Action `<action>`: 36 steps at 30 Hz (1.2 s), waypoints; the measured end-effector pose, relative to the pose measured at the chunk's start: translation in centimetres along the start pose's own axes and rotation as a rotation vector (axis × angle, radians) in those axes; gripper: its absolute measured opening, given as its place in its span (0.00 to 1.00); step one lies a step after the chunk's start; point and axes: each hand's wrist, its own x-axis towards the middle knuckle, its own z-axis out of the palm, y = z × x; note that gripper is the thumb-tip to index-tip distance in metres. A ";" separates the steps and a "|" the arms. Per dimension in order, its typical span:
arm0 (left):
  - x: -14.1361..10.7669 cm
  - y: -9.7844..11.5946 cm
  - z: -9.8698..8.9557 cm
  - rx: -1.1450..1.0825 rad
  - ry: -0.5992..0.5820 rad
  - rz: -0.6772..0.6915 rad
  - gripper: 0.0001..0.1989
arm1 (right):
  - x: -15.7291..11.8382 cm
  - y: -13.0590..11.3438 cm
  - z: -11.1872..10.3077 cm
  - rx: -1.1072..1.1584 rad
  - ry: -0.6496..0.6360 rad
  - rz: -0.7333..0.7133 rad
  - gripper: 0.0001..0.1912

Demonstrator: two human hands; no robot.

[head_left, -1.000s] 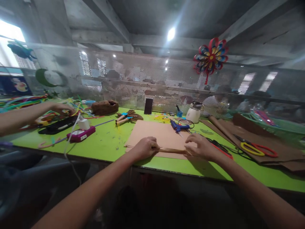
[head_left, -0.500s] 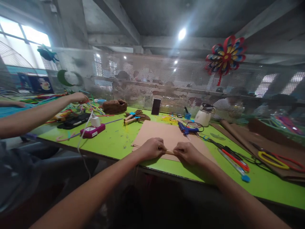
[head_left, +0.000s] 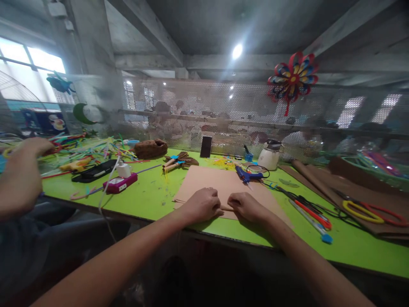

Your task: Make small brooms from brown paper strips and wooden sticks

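Low over the near edge of a tan paper sheet point(head_left: 204, 180), both my hands pinch a thin tan rolled strip point(head_left: 226, 208) that looks like paper. My left hand point(head_left: 204, 204) is closed at the strip's left end, and my right hand point(head_left: 245, 205) is closed at its right end. Only a short middle stretch of the strip shows; the fingers hide the rest. On the sheet's far right part lies a blue glue gun point(head_left: 247, 175). Beyond the sheet's far left corner rest brown leaf-like pieces with tan rolled stems point(head_left: 179, 161).
At right lie a red-orange cutter point(head_left: 315, 215), scissors point(head_left: 364, 212) and brown paper point(head_left: 322, 179). A jug point(head_left: 270, 155) and phone point(head_left: 206, 147) stand at the back. Left are a purple power strip point(head_left: 119, 183), coloured strips point(head_left: 96, 147) and a co-worker's hand point(head_left: 35, 147).
My hands stay on the strip, with my right fingers shifted slightly. The co-worker's hand has pulled back to the left. The view has shifted a little.
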 end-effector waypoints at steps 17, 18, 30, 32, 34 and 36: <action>0.0 -0.4 0.9 -0.206 0.006 -0.196 0.13 | -1.8 0.2 -1.1 -0.004 0.236 -0.180 0.07; -0.1 -0.4 1.0 -0.218 0.010 -0.204 0.13 | -1.9 0.3 -1.0 -0.053 0.222 -0.223 0.08; -0.5 -0.4 1.4 -0.254 0.049 -0.206 0.12 | -1.9 1.5 -0.1 -0.046 0.130 -0.223 0.12; -0.5 -0.4 1.4 -0.268 0.049 -0.218 0.10 | -1.8 1.5 -0.1 0.008 0.133 -0.194 0.12; -0.5 -0.5 1.4 -0.291 0.061 -0.232 0.09 | -1.8 1.4 -0.2 0.057 0.124 -0.166 0.12; -0.4 -0.5 1.4 -0.319 0.083 -0.224 0.11 | -1.8 1.4 -0.3 0.085 0.111 -0.148 0.13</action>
